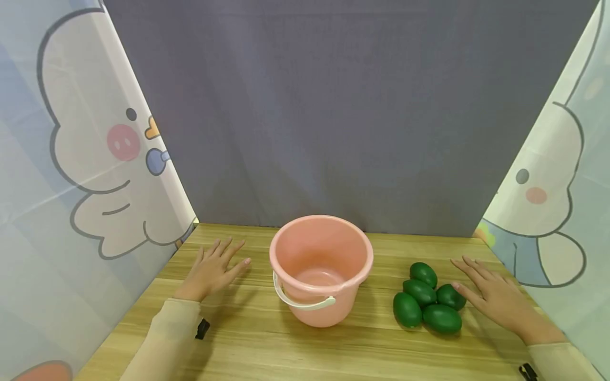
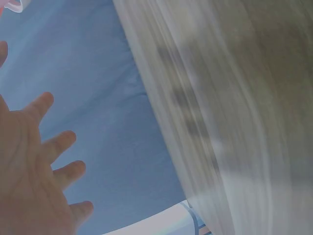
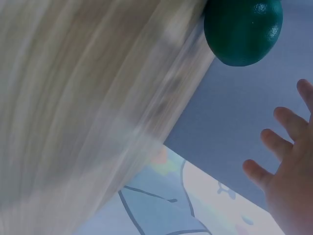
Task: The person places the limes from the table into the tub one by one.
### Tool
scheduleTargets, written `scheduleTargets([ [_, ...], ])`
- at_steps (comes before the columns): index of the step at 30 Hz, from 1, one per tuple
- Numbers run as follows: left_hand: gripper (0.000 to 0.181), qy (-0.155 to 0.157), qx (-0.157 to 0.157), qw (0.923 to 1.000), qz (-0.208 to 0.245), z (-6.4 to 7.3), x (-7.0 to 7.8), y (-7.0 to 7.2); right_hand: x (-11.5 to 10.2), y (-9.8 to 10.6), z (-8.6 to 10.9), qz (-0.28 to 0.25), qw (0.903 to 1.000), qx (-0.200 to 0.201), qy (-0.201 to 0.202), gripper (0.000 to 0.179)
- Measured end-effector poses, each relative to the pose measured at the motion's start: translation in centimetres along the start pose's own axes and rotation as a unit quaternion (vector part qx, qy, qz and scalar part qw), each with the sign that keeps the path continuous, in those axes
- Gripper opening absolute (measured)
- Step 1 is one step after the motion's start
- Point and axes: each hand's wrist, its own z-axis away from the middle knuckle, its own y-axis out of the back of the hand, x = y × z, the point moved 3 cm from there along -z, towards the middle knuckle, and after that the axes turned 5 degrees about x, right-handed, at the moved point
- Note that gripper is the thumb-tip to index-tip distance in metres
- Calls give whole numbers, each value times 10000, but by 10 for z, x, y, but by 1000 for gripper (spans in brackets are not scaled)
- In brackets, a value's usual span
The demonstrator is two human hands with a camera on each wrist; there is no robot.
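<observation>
A pink plastic bucket (image 1: 321,296) with a white handle (image 1: 305,303) stands upright in the middle of the table, nothing visible inside it. To its right lie several smooth dark green avocado-like fruits (image 1: 419,292) in a close cluster. My left hand (image 1: 209,270) is left of the bucket, palm down with fingers spread, holding nothing. On the far right, my right hand (image 1: 500,299) is spread the same way just beside the fruits, its thumb tip close to the nearest one. One green fruit (image 3: 243,32) shows large in the right wrist view, apart from the fingers.
The wooden table (image 1: 305,354) ends at a dark grey cloth (image 1: 324,116) behind. Curtains with cartoon figures hang along the left (image 1: 28,211) and right (image 1: 591,222) sides. A small black clip (image 1: 202,329) sits at the left sleeve.
</observation>
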Motion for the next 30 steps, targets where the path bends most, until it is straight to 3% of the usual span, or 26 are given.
scheduleTargets([
  [7, 66, -114, 93, 9999, 16, -2, 4, 4, -1, 0, 1, -23, 9999, 94, 67, 64],
  [14, 66, -257, 103, 9996, -27, -6, 11, 10, -3, 3, -3, -174, 9975, 457, 501, 62],
  [24, 64, -449, 242, 9987, 13, -11, 21, 15, -11, 7, -3, -338, 9968, 486, 532, 56],
  [30, 60, -493, 320, 9978, 297, -12, 25, 15, -17, 9, -3, -332, 9962, 551, 588, 52],
])
